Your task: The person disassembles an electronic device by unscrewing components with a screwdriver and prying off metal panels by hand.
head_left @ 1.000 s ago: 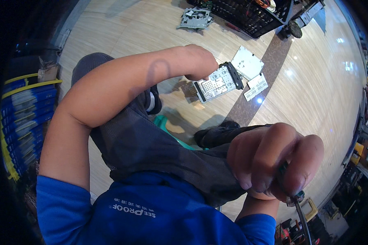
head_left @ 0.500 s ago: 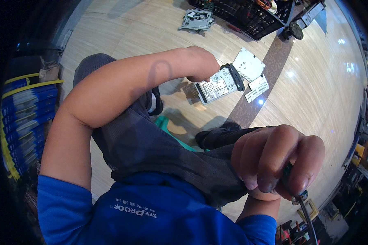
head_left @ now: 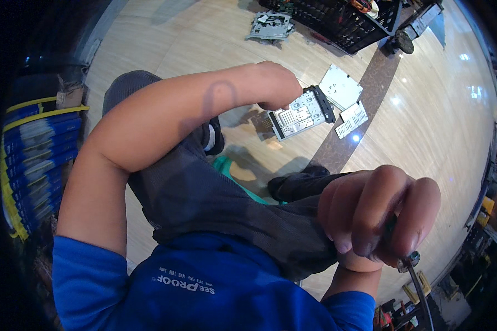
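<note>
Upper centre on the floor [head_left: 165,44], the left hand [head_left: 279,85] is steadying a metal chassis [head_left: 299,113], grip hidden; the right hand [head_left: 378,218] is fisting a screwdriver [head_left: 417,276], keeping it ready.

The left arm reaches forward with the elbow bent, its left hand [head_left: 279,85] curled downward at the wrist, while the right hand [head_left: 378,218] is raised near the camera, fingers [head_left: 364,220] closed in a fist.

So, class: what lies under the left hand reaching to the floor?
The left hand covers one end of a grey metal chassis on the wooden floor; the fingers and the covered end are hidden.
</note>
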